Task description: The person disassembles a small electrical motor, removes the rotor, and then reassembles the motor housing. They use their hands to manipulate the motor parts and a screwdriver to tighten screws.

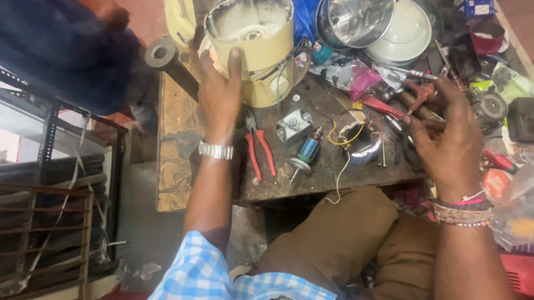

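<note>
Steadying the cream-yellow plastic appliance housing (256,44) at the upper middle of the frame, my left hand (220,95) lies flat against its side, fingers spread, on the worn wooden counter (176,130). My right hand (449,136), right of centre, pinches a small dark metal tool (420,98). Red-handled pliers (260,152) lie just beside my left wrist.

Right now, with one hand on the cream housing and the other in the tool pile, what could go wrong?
1. The cream appliance housing lies tipped on its side, steadied only by the left hand; it could roll.
2. The right hand reaches among crowded tools near the red-handled screwdriver; a snag or nick seems possible.
3. The motor armature and red-handled pliers lie near the bench edge and could be knocked off.
</note>
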